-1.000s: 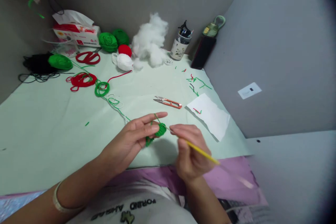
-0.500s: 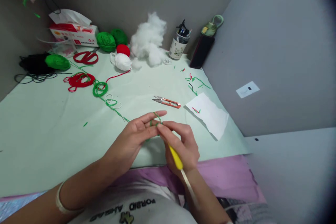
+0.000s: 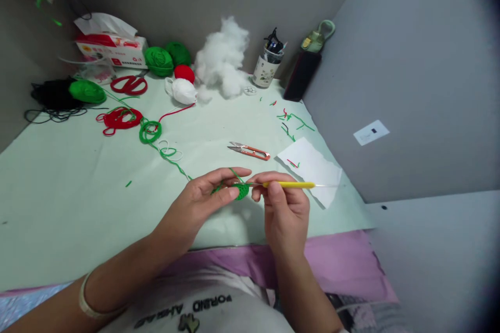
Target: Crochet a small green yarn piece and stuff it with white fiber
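Observation:
Between thumb and fingers, my left hand pinches a small green crochet piece. A strand of green yarn runs from a loose coil on the table to this hand and passes over its raised index finger. My right hand is closed round the yellow handle of a crochet hook, held level. The metal shaft points left and meets the top edge of the green piece; its very tip is hard to make out. Orange thread snips lie just beyond both hands.
Red scissors, a tissue box, green yarn balls, a white yarn ball and fluffy stuffing line the back. A pen cup and a dark bottle stand right, above torn paper and yarn scraps.
My right hand has turned and shifted right, swinging the crochet hook from pointing down toward me to lying level. More of the green piece now shows by my left thumb.

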Demonstrator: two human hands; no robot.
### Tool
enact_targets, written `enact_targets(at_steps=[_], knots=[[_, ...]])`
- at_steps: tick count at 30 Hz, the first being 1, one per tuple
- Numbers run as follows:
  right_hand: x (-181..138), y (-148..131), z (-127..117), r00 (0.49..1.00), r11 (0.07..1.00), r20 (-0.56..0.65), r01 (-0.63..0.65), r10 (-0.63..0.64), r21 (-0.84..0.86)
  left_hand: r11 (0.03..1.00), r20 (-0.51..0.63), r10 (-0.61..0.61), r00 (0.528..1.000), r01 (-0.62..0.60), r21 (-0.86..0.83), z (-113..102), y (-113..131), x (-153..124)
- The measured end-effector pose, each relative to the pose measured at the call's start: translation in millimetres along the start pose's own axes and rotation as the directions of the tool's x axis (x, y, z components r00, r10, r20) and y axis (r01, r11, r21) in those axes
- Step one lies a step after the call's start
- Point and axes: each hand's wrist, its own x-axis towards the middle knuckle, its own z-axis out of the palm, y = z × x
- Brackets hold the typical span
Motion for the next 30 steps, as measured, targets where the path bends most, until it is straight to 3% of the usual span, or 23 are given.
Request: enact_targets(at_steps=[5, 10, 12, 14, 16, 18, 19, 21, 24, 27, 30], knots=[[2, -5, -1, 1.0, 0.999, 0.019, -0.024, 0.023, 0.032, 0.995, -0.047, 0.012, 0.999, -0.007, 0.095, -5, 1, -1], [-4, -12, 0, 0.99, 0.963, 0.059, 0.135, -0.125, -0.233, 0.945, -0.091, 0.134, 0.987, -0.099, 0.313, -5, 0, -1], [-8, -11, -1, 0.956, 0.882, 0.152, 0.289, -0.249, -0.372, 0.9, -0.113, 0.231, 0.966, -0.169, 0.401, -2, 0, -1], [-12, -7, -2, 0.885, 0.735, 0.279, 0.466, -0.373, -0.493, 0.888, -0.141, 0.278, 0.95, -0.198, 0.414, 1, -1, -2], [-16, -2, -4, 0.814, 0.565, 0.365, 0.578, -0.452, -0.588, 0.95, -0.141, 0.188, 0.972, -0.144, 0.275, 3, -1, -3], [-18, 1, -5, 0.794, 0.504, 0.373, 0.597, -0.479, -0.624, 1.0, -0.044, -0.009, 0.999, 0.01, 0.013, 2, -1, -2], [-18, 1, -6, 0.807, 0.544, 0.344, 0.581, -0.479, -0.606, 0.99, 0.016, -0.09, 0.996, 0.091, -0.106, 1, -1, -2], [-15, -1, -5, 0.864, 0.711, 0.218, 0.499, -0.454, -0.496, 0.953, 0.07, -0.165, 0.984, 0.177, -0.245, -3, 1, 0], [-7, -6, 0, 0.945, 0.918, 0.021, 0.323, -0.327, -0.229, 0.953, 0.019, -0.131, 0.991, 0.131, -0.273, -5, 2, 3], [-3, -5, 4, 0.975, 0.967, 0.045, 0.223, -0.22, -0.119, 0.975, 0.04, -0.063, 0.997, 0.07, -0.21, -1, 0, 3], [-6, -2, 4, 0.971, 0.95, 0.098, 0.234, -0.218, -0.207, 0.992, 0.02, -0.011, 1.0, 0.014, -0.124, 3, -3, 2]])
